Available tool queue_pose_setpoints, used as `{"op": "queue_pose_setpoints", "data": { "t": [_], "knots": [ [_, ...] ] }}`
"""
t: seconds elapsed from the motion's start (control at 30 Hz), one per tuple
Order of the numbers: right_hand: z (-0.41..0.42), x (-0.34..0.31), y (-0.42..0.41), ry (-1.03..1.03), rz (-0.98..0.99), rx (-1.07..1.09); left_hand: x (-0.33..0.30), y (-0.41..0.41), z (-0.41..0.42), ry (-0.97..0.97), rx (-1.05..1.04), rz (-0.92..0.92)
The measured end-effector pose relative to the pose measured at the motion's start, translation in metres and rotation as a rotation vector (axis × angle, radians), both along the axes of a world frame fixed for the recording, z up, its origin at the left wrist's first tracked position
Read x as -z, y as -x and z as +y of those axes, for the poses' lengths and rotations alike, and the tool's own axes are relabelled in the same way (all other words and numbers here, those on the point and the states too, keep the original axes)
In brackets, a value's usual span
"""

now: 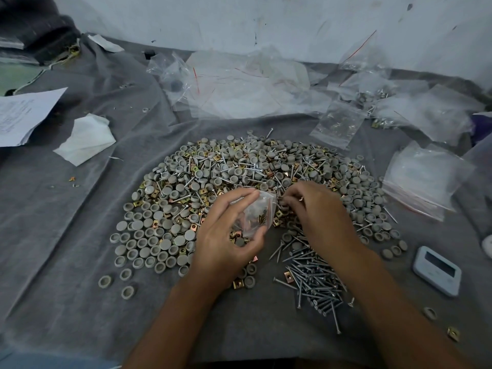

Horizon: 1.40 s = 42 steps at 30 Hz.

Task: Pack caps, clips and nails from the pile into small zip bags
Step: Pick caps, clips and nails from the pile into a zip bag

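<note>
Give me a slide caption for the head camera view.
Left hand holds a small zip bag open while right hand picks from the pile.

Two hands are seen: the left hand (pixel 226 230) and the right hand (pixel 316 211). One small zip bag (pixel 257 214) is held. One mixed pile (pixel 239 182) holds caps, clips and nails, too many to be counted. One white device (pixel 436 270), one tissue (pixel 86 139) and one paper stack (pixel 24 115) are counted.

A grey cloth (pixel 80 235) covers the work surface; behind stands a scuffed white wall (pixel 266 22), seemingly painted.
</note>
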State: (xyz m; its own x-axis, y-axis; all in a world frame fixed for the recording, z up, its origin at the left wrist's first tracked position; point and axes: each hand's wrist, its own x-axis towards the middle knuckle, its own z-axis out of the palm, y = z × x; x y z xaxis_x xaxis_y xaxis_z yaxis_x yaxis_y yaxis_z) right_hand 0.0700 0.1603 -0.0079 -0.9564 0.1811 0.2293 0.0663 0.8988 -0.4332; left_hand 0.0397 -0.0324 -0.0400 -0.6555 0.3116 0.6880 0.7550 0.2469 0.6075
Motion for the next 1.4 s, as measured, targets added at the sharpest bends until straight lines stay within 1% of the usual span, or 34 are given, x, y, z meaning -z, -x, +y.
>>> {"op": "queue_pose_setpoints", "data": {
  "t": [0.1,0.17,0.23,0.3,0.43,0.5,0.57,0.63,0.7,0.77,0.8,0.9,0.97,1.13,1.2,1.3,1.37,1.4],
  "knots": [
    [-0.002,-0.019,-0.011,0.249,0.142,0.003,0.001,0.000,0.000,0.007,-0.002,-0.005],
    [-0.011,-0.035,-0.021,0.286,0.239,-0.098,0.001,0.001,0.000,0.014,-0.004,-0.005],
    [-0.023,-0.044,-0.031,0.209,0.265,-0.236,0.002,0.002,0.000,0.023,-0.008,-0.005],
    [-0.030,-0.044,-0.036,0.109,0.245,-0.318,0.002,0.002,0.000,0.024,-0.009,-0.014],
    [-0.033,-0.039,-0.037,-0.112,0.231,-0.351,0.002,0.000,0.001,0.033,-0.016,-0.031],
    [-0.034,-0.036,-0.037,-0.181,0.232,-0.323,0.003,0.000,0.000,0.035,-0.022,-0.019],
    [-0.032,-0.034,-0.037,-0.136,0.230,-0.260,0.003,0.001,0.000,0.037,-0.023,-0.014],
    [-0.023,-0.031,-0.037,-0.027,0.212,-0.165,0.004,0.001,0.000,0.041,-0.025,-0.009],
    [-0.011,-0.025,-0.033,0.016,0.106,-0.068,0.005,0.001,0.000,0.044,-0.024,-0.009],
    [-0.003,-0.015,-0.027,-0.020,-0.043,-0.016,0.006,0.001,-0.001,0.042,-0.029,-0.019],
    [-0.003,-0.011,-0.024,-0.052,-0.089,-0.003,0.006,0.001,-0.001,0.041,-0.032,-0.025],
    [-0.009,-0.003,-0.015,-0.167,-0.162,0.002,0.006,0.001,0.000,0.031,-0.034,-0.036],
    [-0.012,-0.001,-0.010,-0.219,-0.171,-0.004,0.005,0.000,0.001,0.034,-0.039,-0.041],
    [-0.017,0.002,-0.008,-0.313,-0.110,-0.040,0.003,0.000,0.000,0.038,-0.041,-0.049],
    [-0.016,0.003,-0.009,-0.270,-0.103,-0.038,0.002,0.000,0.000,0.027,-0.031,-0.057],
    [-0.012,0.002,-0.011,-0.148,-0.082,-0.023,0.000,-0.002,0.001,0.017,-0.027,-0.071],
    [-0.010,-0.004,-0.015,0.034,-0.027,-0.031,-0.003,-0.003,0.001,0.022,-0.034,-0.093],
    [-0.010,-0.009,-0.018,0.152,0.040,-0.043,-0.004,-0.004,0.001,0.034,-0.035,-0.109]
  ]
}}
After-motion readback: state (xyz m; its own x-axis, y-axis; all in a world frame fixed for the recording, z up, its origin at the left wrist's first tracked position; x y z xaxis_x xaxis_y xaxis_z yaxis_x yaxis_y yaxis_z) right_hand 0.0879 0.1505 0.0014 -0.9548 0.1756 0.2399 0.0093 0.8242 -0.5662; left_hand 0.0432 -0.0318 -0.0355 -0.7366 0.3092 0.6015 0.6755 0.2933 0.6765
